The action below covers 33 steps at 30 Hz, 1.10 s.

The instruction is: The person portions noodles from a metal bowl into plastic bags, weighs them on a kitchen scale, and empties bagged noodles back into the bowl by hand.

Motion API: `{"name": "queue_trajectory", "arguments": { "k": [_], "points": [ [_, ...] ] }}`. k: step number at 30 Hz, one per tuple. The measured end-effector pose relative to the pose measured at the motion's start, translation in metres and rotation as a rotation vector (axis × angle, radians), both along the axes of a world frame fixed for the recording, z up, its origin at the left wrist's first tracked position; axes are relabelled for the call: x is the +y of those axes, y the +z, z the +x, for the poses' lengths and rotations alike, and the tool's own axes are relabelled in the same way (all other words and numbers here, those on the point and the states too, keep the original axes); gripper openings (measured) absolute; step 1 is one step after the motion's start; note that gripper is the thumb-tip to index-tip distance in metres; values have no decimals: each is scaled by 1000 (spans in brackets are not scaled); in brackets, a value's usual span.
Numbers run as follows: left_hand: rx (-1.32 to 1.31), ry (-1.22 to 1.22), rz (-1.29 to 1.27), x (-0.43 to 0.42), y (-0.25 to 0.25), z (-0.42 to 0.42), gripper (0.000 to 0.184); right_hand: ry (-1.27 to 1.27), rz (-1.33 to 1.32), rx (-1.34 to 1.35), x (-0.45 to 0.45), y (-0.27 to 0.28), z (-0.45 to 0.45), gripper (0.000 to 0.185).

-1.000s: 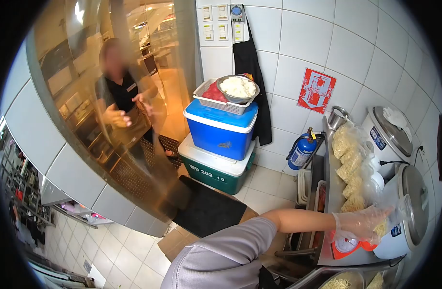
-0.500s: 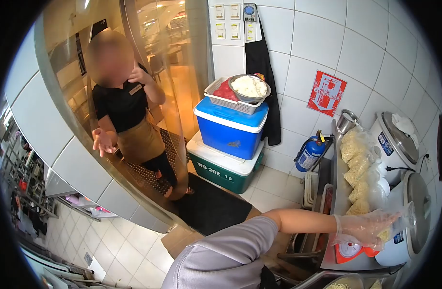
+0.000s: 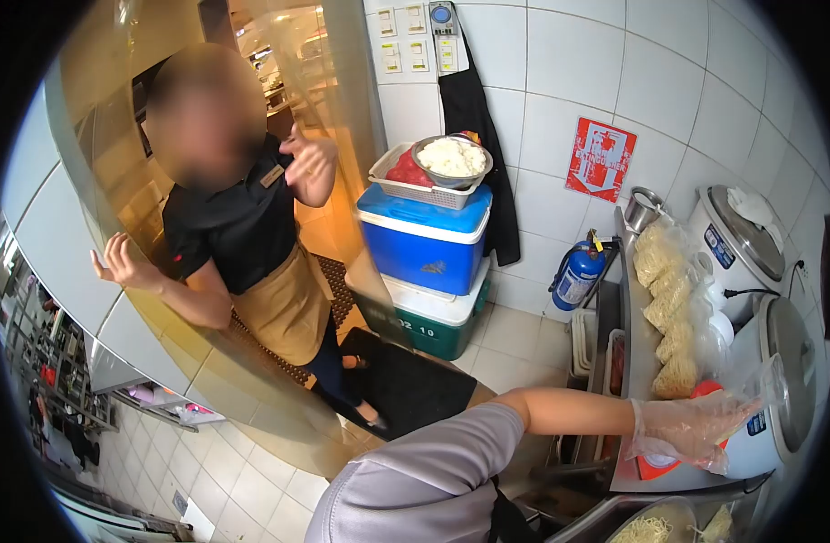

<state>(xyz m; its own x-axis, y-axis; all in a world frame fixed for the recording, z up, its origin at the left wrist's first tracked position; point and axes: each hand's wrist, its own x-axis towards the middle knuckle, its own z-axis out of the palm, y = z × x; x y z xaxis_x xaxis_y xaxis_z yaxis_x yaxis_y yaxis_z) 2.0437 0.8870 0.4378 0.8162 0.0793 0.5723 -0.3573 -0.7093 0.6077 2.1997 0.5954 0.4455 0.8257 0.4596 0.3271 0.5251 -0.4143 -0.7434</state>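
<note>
Handling a clear plastic bag [image 3: 768,385] at right, over the counter [image 3: 632,376], looks to be the step. Gloved left hand [image 3: 686,430] meets it near the scale [image 3: 656,470]; finger closure indeterminate. Right hand not visible. Bagged noodles [image 3: 671,312] lie farther along. Next move calls for steady grip.
</note>
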Motion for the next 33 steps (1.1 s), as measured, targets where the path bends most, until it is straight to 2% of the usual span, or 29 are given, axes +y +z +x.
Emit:
{"name": "queue_trajectory", "arguments": {
  "k": [1,3,10,13,16,17,19,20,21,22,23,24,25,26,29,33],
  "points": [
    [-46,47,92,-1,-4,4,90,36,-29,11,3,-8,2,34],
    [-22,7,85,0,-9,8,92,106,-99,33,11,-26,6,36],
    [178,-137,-76,-5,10,-9,89,308,-361,129,33,-95,15,41],
    [130,-138,-87,-9,8,-4,87,323,-433,148,27,-112,25,43],
    [-46,-103,132,-11,-1,-1,84,261,-528,137,7,-110,42,45],
    [-35,-101,131,-12,-3,4,83,212,-577,117,-4,-108,52,46],
    [-49,-138,144,-13,-6,16,79,62,-601,33,-20,-87,59,48],
    [-70,-162,151,-12,-11,25,76,-44,-493,-40,-20,-77,56,46],
    [-189,-153,232,-5,-24,45,77,-144,-381,-115,-20,-66,53,45],
    [-318,-132,300,-3,-31,64,77,-157,-437,-90,-5,-21,31,48],
    [-275,-96,320,-6,-24,71,75,-35,-335,107,-3,4,31,48],
    [-224,-122,216,-4,-20,73,74,-209,-52,-3,-8,-6,31,44],
    [-178,-145,109,-3,-15,74,73,-275,40,-30,2,16,17,39],
    [-114,-226,-111,2,-12,78,74,-189,28,-50,-6,26,31,38],
    [-128,-216,-188,15,-8,85,75,-132,126,-69,2,73,20,40],
    [-91,-166,-152,26,22,81,60,-102,173,-130,-1,107,33,40]
  ]
}}
